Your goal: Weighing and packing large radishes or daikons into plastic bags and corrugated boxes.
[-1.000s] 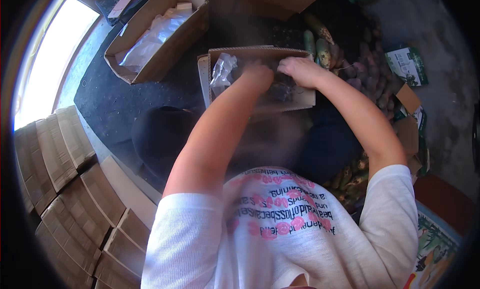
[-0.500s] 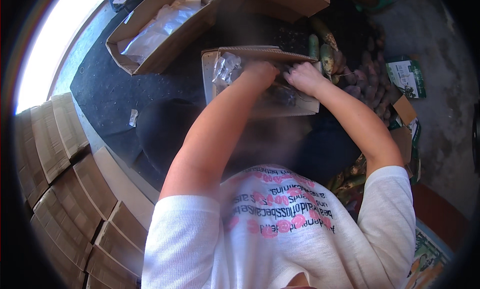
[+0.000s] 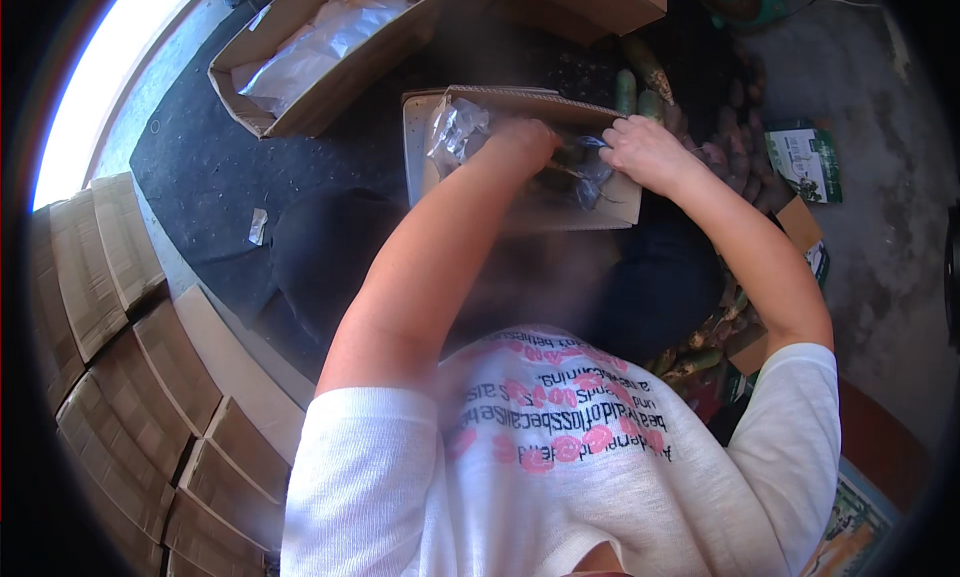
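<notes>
An open cardboard box (image 3: 625, 202) stands before me, lined with clear plastic film (image 3: 590, 189) that bunches up shiny at its left end. My left hand (image 3: 530, 145) reaches into the middle of the box with its fingers curled; what they hold, if anything, is hidden. At the box's right end my right hand (image 3: 645, 155) has its fingertips pinched together on the clear film. Something dark greenish lies under the film between my hands, too unclear to name.
Long green and purplish-brown root-like produce (image 3: 730, 157) is heaped beyond the box's right side. A long carton (image 3: 330, 92) with plastic bags lies at the upper left, another carton (image 3: 600, 2) at the top. Flattened cardboard cartons (image 3: 130, 357) are stacked at left.
My right hand has moved right, from the box's middle to its right end. More of the film and the dark contents show between my hands. My left hand has barely moved.
</notes>
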The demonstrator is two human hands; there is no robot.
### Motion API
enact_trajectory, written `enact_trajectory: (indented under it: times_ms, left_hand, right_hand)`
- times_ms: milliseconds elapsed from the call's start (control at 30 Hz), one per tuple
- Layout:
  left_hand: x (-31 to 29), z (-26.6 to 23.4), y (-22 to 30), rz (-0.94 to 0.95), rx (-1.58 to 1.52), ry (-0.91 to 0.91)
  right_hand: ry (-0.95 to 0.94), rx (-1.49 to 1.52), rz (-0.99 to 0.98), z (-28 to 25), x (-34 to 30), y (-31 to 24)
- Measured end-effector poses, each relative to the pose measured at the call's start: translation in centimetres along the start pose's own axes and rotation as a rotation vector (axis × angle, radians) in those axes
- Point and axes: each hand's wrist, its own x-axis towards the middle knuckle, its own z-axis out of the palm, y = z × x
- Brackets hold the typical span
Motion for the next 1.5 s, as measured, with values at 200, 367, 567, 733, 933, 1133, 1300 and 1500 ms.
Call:
enact_trajectory:
  times_ms: [200,367,567,733,933,1133,1300,1500]
  left_hand:
    - [0.6,-0.1,0.2,-0.036,0.042,-0.004]
    - [0.7,-0.1,0.5,-0.059,0.014,0.007]
    - [1.1,1.2,1.4,-0.056,0.146,0.071]
    - [0.5,2.3,0.9,-0.061,0.213,0.169]
    - [-6.8,-2.5,4.7,0.169,0.153,0.377]
    - [-15.2,-3.5,3.5,-0.275,-0.159,1.277]
    - [-15.0,0.2,0.4,-0.274,-0.792,1.134]
    - [-14.8,-1.6,2.6,-0.211,-0.482,1.056]
  right_hand:
    - [0.031,0.225,0.026,1.5,0.4,-1.6]
    - [-0.324,0.129,0.236,2.7,1.4,-2.5]
    - [-0.22,0.232,0.13,-3.6,-5.3,0.9]
    - [0.163,0.503,0.607,-7.4,-7.8,1.4]
    - [0.23,0.169,0.31,-1.5,-4.8,-3.5]
    - [0.144,0.157,0.058,-3.3,-8.5,-0.8]
    - [0.432,0.4,0.426,-6.2,-11.5,-2.5]
    - [0.087,0.525,1.114,-2.9,-8.2,-7.3]
